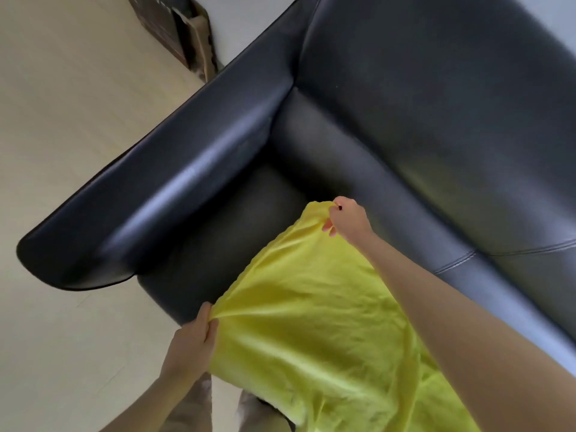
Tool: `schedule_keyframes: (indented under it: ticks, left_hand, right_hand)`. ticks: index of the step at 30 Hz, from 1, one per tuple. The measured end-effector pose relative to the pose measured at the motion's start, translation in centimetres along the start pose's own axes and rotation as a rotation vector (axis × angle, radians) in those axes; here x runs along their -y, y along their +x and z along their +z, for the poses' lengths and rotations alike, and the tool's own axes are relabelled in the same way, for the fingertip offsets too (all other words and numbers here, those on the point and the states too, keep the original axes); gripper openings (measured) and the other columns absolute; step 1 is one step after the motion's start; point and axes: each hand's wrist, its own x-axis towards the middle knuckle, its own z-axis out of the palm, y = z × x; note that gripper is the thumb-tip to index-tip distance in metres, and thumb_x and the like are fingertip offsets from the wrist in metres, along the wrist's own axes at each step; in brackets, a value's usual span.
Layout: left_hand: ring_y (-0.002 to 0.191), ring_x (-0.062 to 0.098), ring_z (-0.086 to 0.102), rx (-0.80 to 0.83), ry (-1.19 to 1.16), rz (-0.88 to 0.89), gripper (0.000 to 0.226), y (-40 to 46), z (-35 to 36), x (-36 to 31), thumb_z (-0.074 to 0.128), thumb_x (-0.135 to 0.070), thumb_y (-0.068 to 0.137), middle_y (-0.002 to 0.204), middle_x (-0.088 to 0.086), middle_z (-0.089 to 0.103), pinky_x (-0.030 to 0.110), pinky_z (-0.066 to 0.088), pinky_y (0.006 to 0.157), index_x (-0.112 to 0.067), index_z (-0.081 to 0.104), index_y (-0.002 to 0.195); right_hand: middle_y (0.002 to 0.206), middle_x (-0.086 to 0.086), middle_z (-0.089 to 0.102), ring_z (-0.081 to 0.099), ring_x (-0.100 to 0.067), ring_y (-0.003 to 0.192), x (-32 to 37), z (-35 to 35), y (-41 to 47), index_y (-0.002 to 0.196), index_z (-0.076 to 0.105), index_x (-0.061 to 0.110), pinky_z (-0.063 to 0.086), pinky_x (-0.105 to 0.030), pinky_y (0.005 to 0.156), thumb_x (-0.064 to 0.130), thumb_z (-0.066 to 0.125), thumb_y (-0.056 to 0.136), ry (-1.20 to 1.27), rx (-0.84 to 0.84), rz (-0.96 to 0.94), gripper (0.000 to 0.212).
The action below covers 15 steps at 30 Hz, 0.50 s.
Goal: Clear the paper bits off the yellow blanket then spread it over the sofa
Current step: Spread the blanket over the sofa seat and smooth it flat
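Blanket (314, 332) corners sit pinched in curled fingers: the left hand (191, 344) grips the near corner between thumb and fingers at the front edge of the seat, and the right hand (347, 221) bunches the far corner in a closed fist over the seat, near the backrest. Between the two hands the yellow cloth is pulled taut, with creases fanning from each grip. It lies over the seat of the black sofa (436, 120), short of the armrest (174, 188) on the left. Pale floor (62, 120) lies beyond, with a dark box (168, 29) by the wall
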Motion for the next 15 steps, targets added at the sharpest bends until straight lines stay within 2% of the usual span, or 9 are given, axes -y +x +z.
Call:
schedule_keyframes:
  ticks: [3, 6, 8, 10, 14, 15]
  left_hand:
    - [0.075, 0.024, 0.062, -0.052, -0.004, 0.019, 0.034, 2.1, -1.3, 1.2, 0.03, -0.056, 0.091, 0.077, -0.005, 0.058, 0.035, 0.048, 0.066, -0.025, 0.038, 0.101]
    - [0.068, 0.02, 0.057, -0.066, -0.06, -0.025, 0.038, 4.5, -2.8, 2.1, 0.047, -0.064, 0.083, 0.075, -0.009, 0.059, 0.033, 0.043, 0.061, -0.029, 0.04, 0.095]
    - [0.072, 0.018, 0.058, -0.059, -0.082, -0.03, 0.038, 6.0, -3.5, 3.1, 0.057, -0.062, 0.081, 0.08, -0.01, 0.061, 0.032, 0.041, 0.061, -0.032, 0.043, 0.1]
    - [0.076, 0.018, 0.06, -0.074, -0.068, -0.022, 0.033, 7.4, -3.9, 4.3, 0.059, -0.056, 0.083, 0.085, -0.01, 0.061, 0.031, 0.041, 0.061, -0.031, 0.046, 0.101]
    - [0.085, 0.029, 0.06, -0.243, -0.132, -0.106, 0.024, 10.1, -3.9, 6.1, 0.06, -0.043, 0.087, 0.091, -0.001, 0.06, 0.035, 0.04, 0.063, -0.022, 0.055, 0.097]
    - [0.087, 0.031, 0.059, -0.276, -0.168, -0.13, 0.024, 10.5, -3.7, 6.3, 0.061, -0.04, 0.088, 0.093, 0.001, 0.061, 0.035, 0.04, 0.064, -0.02, 0.055, 0.099]
  right_hand:
    - [0.088, -0.005, 0.069, 0.064, -0.02, 0.075, 1.4, 2.1, 2.2, 0.107, 0.052, 0.015, 0.04, -0.025, 0.051, 0.014, 0.048, 0.088, 0.045, 0.05, -0.039, 0.019]
    - [0.099, -0.007, 0.063, 0.059, -0.022, 0.084, 2.8, 4.2, 4.4, 0.12, 0.048, 0.011, 0.05, -0.033, 0.067, 0.019, 0.058, 0.088, 0.008, 0.012, -0.085, 0.035]
    - [0.102, -0.007, 0.065, 0.057, -0.021, 0.086, 4.0, 5.5, 5.8, 0.124, 0.047, 0.011, 0.05, -0.034, 0.071, 0.021, 0.059, 0.09, 0.011, -0.021, -0.083, 0.038]
    - [0.105, -0.007, 0.064, 0.057, -0.023, 0.093, 5.2, 6.6, 7.3, 0.127, 0.046, 0.013, 0.046, -0.03, 0.072, 0.02, 0.057, 0.091, 0.028, -0.045, -0.054, 0.039]
    - [0.103, -0.005, 0.062, 0.057, -0.023, 0.097, 7.5, 8.7, 9.8, 0.132, 0.044, 0.015, 0.04, -0.023, 0.064, 0.007, 0.047, 0.089, 0.132, -0.073, -0.045, 0.044]
    - [0.108, -0.004, 0.062, 0.057, -0.022, 0.102, 7.9, 9.3, 10.3, 0.134, 0.043, 0.015, 0.041, -0.023, 0.066, 0.004, 0.046, 0.088, 0.171, -0.06, -0.067, 0.047]
